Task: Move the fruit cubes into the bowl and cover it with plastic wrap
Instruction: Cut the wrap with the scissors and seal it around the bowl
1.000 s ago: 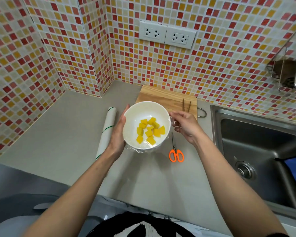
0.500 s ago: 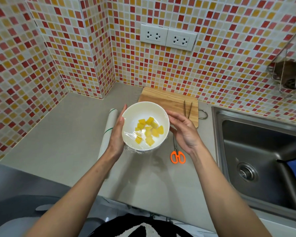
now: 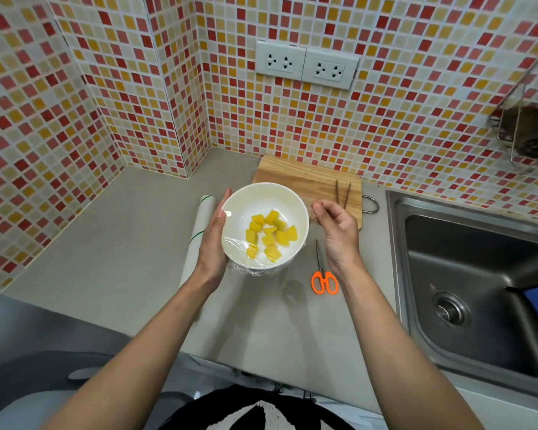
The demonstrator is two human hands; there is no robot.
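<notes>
A white bowl point(image 3: 263, 200) stands on the grey counter and holds several yellow fruit cubes point(image 3: 271, 234). Clear plastic wrap point(image 3: 249, 248) lies stretched over the bowl and bunches under its near rim. My left hand point(image 3: 213, 240) presses flat against the bowl's left side, fingers straight. My right hand point(image 3: 334, 226) is just right of the bowl and pinches a loose edge of the wrap by the right rim. The plastic wrap roll point(image 3: 198, 231) lies on the counter behind my left hand.
A wooden cutting board point(image 3: 305, 178) with metal tongs point(image 3: 342, 192) lies behind the bowl. Orange-handled scissors point(image 3: 323, 274) lie to the right of the bowl. A steel sink point(image 3: 479, 290) is at the right, tiled walls behind and left.
My right hand left the bowl's right side, rose slightly and now pinches the wrap edge. My left hand stays on the bowl's left side.
</notes>
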